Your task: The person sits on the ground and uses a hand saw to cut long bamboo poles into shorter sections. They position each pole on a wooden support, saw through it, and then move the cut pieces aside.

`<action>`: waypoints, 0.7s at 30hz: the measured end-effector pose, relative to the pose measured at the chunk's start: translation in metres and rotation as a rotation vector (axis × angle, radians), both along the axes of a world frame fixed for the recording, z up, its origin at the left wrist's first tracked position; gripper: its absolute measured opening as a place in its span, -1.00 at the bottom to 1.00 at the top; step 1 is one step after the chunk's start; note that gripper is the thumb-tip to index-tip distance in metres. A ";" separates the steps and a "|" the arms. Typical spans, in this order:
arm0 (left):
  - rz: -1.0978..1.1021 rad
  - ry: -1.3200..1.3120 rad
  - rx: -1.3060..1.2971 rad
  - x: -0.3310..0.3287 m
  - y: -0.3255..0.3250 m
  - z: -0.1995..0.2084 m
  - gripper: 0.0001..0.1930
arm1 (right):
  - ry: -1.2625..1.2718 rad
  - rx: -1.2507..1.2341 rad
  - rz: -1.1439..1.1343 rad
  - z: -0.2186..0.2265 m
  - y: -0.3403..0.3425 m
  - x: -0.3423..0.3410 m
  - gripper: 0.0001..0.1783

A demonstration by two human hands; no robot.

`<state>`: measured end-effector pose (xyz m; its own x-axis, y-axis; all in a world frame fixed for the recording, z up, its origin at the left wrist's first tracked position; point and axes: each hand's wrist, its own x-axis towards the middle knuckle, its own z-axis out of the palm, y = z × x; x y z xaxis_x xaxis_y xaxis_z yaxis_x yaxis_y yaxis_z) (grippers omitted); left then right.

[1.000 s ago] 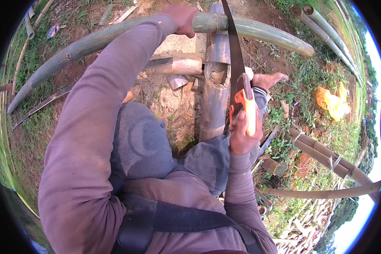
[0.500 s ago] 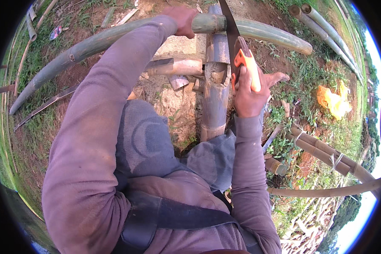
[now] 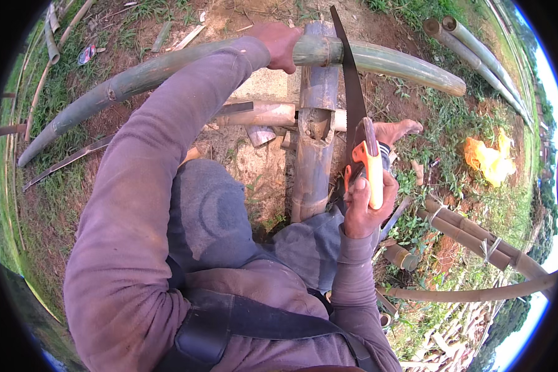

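A long green bamboo pole point(image 3: 390, 60) lies crosswise over a thicker, greyish bamboo piece point(image 3: 315, 167) that points away from me and has a notch cut in its top. My left hand point(image 3: 280, 46) is wrapped over the green pole, just left of that crossing. In my closed right hand point(image 3: 371, 208) is a handsaw, held by its orange handle point(image 3: 372, 170). The saw's dark blade point(image 3: 352, 80) points away from me and crosses the green pole just right of the thick piece. How deep the teeth sit is hard to see.
A bare foot point(image 3: 398, 131) rests on the ground beside the saw handle. Cut bamboo point(image 3: 270, 115) lies under the crossing, with a long dark blade point(image 3: 68, 162) at left. Tied bamboo poles point(image 3: 468, 232) and a yellow plastic bag point(image 3: 490, 158) are at right.
My right hand has drawn the saw back toward my body, so more of the blade shows beyond the handle. My left hand stays on the green pole, which appears slightly shifted in view.
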<state>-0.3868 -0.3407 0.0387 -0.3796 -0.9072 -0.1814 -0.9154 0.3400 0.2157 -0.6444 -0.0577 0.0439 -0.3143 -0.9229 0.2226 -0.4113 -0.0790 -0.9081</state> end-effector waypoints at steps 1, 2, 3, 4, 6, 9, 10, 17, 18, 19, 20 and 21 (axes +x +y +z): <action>-0.026 0.015 -0.014 -0.011 0.003 0.003 -0.25 | -0.040 -0.007 0.013 0.000 0.009 -0.005 -0.51; -0.027 0.025 -0.010 -0.021 0.004 0.006 -0.25 | -0.081 -0.018 0.025 0.002 0.015 -0.007 -0.49; -0.029 0.037 -0.007 -0.031 0.004 0.007 -0.24 | -0.140 -0.041 0.039 0.006 0.017 -0.010 -0.49; -0.032 0.050 -0.002 -0.040 0.007 0.009 -0.24 | -0.196 -0.064 0.053 0.011 0.020 -0.014 -0.49; -0.016 0.045 0.010 -0.049 0.012 -0.004 -0.23 | -0.165 -0.021 0.093 -0.002 0.022 -0.044 -0.42; -0.006 0.014 0.007 -0.061 0.012 -0.013 -0.26 | -0.070 -0.005 0.043 -0.019 0.025 -0.067 -0.38; 0.005 -0.003 0.008 -0.062 0.015 -0.014 -0.27 | -0.033 -0.005 0.020 -0.020 0.025 -0.069 -0.37; -0.004 0.006 -0.086 -0.057 0.023 -0.026 -0.35 | 0.046 -0.034 0.015 0.050 0.065 -0.076 -0.58; -0.001 0.000 -0.093 -0.056 0.024 -0.027 -0.35 | 0.026 -0.062 0.036 0.046 0.065 -0.079 -0.61; -0.008 -0.003 -0.100 -0.058 0.022 -0.026 -0.35 | 0.009 -0.089 0.048 0.043 0.066 -0.082 -0.64; -0.008 -0.017 -0.080 -0.059 0.016 -0.022 -0.32 | 0.149 -0.131 0.039 0.026 0.044 -0.087 -0.67; -0.013 -0.037 -0.052 -0.061 0.013 -0.022 -0.29 | 0.126 -0.099 0.039 0.016 0.003 -0.076 -0.70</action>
